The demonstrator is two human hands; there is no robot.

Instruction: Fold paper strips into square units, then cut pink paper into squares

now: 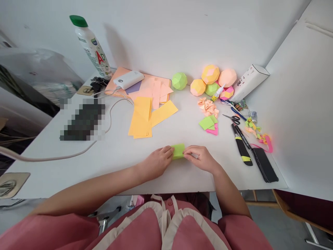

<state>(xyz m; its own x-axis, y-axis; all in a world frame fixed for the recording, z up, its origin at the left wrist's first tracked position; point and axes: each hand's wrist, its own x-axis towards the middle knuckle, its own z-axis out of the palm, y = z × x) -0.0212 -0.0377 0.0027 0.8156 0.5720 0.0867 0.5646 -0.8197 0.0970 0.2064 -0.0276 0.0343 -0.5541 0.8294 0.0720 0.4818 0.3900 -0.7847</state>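
Note:
A small piece of green paper (178, 151) lies on the white table near its front edge, between my two hands. My left hand (161, 159) rests over the paper's left end, its fingers closed together on it. At the right edge, the thumb and fingers of my right hand (199, 157) pinch the paper. Behind my hands lie orange paper strips (142, 119) and, to the right, a few green paper squares (208, 122) on top of a pink one (213, 131).
Folded paper balls (179, 81) line the wall. Scissors (235, 118), a utility knife (241, 146) and a black case (264, 165) lie on the right. On the left are a white bottle (92, 48), a power bank (129, 80) and its cable (110, 118). A white box (250, 83) leans back right.

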